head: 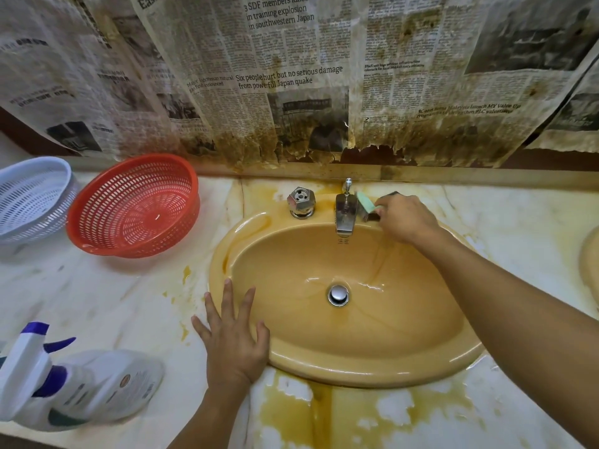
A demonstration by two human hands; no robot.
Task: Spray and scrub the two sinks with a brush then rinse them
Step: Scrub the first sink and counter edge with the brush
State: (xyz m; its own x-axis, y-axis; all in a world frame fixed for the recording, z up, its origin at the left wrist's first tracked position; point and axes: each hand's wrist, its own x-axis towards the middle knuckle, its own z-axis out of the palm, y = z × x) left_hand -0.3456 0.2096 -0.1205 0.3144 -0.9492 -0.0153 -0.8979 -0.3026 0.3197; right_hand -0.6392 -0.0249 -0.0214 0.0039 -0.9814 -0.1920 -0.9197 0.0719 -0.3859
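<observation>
Stained newspaper [291,59] hangs across the whole back wall, and below it runs the marble counter [518,222], streaked yellow. Centre stage is the mustard sink [372,367], bowl wet and glossy. A sliver of the second sink [591,264] peeks in at the far right edge, on the right arm's side.

Off to the left sit the red basket [136,205] and the white basket [32,199], with the spray bottle [81,384] lying on its side at the near left, touched by no one.

Now the hands. The left hand [231,338] is spread flat, fingers straight, pressing on the near-left rim and holding nothing. The right hand [405,218] reaches to the back of the basin, fingers curled round the brush [368,205], its green back showing and its dark bristles down by the base of the tap [345,212], just to the tap's right. The brush's length seems to slant from the tap back towards the hand.

The bowl and the drain [338,294] lie in front of and below that grip, so I'd say the scrubbing has to sweep towards the person next
</observation>
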